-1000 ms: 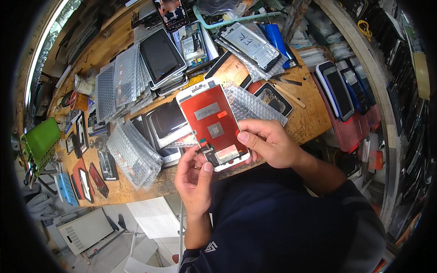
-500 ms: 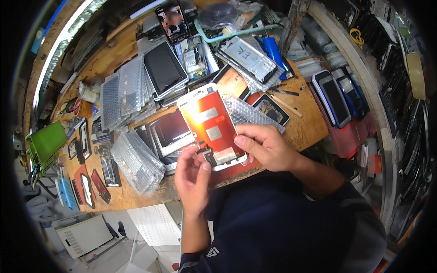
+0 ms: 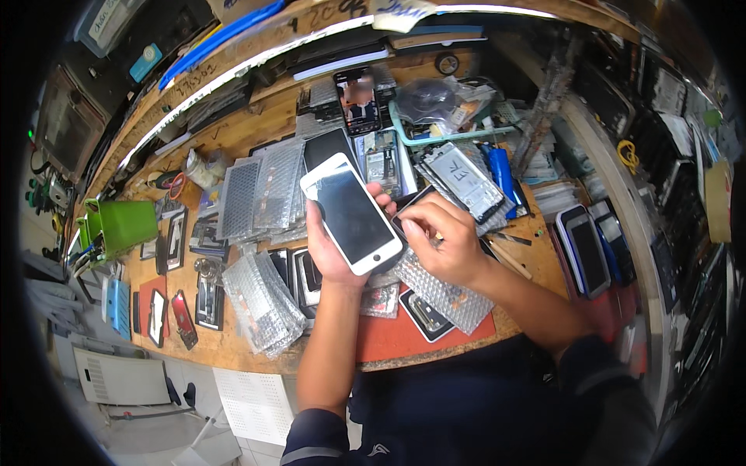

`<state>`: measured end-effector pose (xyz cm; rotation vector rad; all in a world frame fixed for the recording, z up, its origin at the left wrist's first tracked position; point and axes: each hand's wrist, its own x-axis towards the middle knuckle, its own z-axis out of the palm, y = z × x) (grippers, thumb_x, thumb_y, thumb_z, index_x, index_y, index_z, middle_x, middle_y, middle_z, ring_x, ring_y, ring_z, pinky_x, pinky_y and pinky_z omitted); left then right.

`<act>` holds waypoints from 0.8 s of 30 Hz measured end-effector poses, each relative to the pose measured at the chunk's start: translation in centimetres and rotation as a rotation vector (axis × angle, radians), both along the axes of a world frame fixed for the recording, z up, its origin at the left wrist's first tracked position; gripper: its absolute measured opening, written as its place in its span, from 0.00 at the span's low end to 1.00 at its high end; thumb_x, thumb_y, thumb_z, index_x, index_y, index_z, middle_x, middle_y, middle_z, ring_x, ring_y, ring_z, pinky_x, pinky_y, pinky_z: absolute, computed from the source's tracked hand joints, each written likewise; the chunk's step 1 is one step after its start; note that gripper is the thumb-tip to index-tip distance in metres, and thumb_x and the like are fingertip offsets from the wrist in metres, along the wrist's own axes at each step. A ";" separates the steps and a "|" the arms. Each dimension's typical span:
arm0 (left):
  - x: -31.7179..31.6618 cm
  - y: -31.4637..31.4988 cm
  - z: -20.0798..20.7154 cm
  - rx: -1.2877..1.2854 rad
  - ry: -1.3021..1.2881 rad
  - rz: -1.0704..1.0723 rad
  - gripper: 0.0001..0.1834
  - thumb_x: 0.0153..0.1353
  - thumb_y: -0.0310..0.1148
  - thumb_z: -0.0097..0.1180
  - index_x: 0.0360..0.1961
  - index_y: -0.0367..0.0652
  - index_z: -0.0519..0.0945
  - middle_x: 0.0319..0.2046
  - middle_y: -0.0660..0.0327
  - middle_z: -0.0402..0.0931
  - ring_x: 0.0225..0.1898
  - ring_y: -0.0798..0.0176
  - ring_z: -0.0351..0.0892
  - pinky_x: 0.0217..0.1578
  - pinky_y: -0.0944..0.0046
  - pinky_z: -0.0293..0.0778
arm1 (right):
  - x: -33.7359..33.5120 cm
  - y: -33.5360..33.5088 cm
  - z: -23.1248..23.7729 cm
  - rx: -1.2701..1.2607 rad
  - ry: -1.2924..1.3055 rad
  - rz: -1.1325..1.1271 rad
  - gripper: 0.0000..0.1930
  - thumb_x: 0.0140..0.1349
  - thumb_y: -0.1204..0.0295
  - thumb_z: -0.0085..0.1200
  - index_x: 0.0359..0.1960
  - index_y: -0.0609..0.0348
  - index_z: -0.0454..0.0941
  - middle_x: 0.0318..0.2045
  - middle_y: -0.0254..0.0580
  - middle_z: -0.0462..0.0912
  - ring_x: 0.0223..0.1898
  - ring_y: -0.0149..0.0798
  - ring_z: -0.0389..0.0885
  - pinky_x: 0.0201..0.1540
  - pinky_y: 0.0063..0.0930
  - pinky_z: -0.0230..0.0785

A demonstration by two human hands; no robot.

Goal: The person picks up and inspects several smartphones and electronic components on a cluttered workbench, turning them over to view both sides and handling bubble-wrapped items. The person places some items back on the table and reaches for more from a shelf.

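Observation:
A white-framed phone screen (image 3: 357, 217) with a dark glass front and a round button at its lower end lies face up in my left hand (image 3: 334, 260). My thumb is along its left edge and my fingertips show past the right edge. My right hand (image 3: 444, 245) is just right of the screen, apart from it, its fingers curled in a pinch. Whatever they may hold is hidden. Under that hand is a bubble-wrap pouch (image 3: 447, 299), partly over a phone housing (image 3: 423, 317) on a red mat (image 3: 381, 340).
Stacked bubble-wrap pouches (image 3: 264, 303) lie to the left. Farther back, a lit phone (image 3: 357, 101) stands upright near a light-green tray (image 3: 404, 132) of parts. A green basket (image 3: 124, 225) is at the far left, and phones (image 3: 583, 250) lie at the right.
The screen has turned from its orange-red back to its dark front. My left hand now supports it from beneath, while my right hand has let go of its edge. The view has shifted.

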<state>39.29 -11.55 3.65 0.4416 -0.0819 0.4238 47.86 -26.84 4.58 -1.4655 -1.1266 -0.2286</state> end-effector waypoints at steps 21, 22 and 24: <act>-1.4 0.3 -1.5 0.083 -0.142 -0.059 0.51 0.72 0.71 0.17 0.66 0.32 0.69 0.56 0.40 0.76 0.53 0.48 0.83 0.50 0.54 0.84 | -0.6 -1.7 -1.6 -0.209 -0.385 0.114 0.11 0.51 0.76 0.71 0.33 0.61 0.80 0.26 0.39 0.78 0.24 0.40 0.81 0.25 0.33 0.71; -1.4 0.3 -1.4 0.086 -0.147 -0.059 0.51 0.72 0.71 0.17 0.67 0.32 0.68 0.57 0.40 0.76 0.53 0.48 0.82 0.51 0.54 0.83 | -0.6 -1.7 -1.5 -0.213 -0.375 0.115 0.12 0.51 0.76 0.72 0.33 0.61 0.80 0.26 0.39 0.78 0.24 0.40 0.81 0.25 0.33 0.71; -1.3 0.2 -1.2 0.089 -0.144 -0.053 0.50 0.73 0.70 0.17 0.67 0.32 0.67 0.58 0.40 0.75 0.54 0.49 0.82 0.51 0.54 0.83 | -0.5 -1.8 -1.3 -0.246 -0.413 0.069 0.14 0.49 0.72 0.74 0.34 0.61 0.80 0.26 0.39 0.78 0.24 0.40 0.81 0.25 0.33 0.72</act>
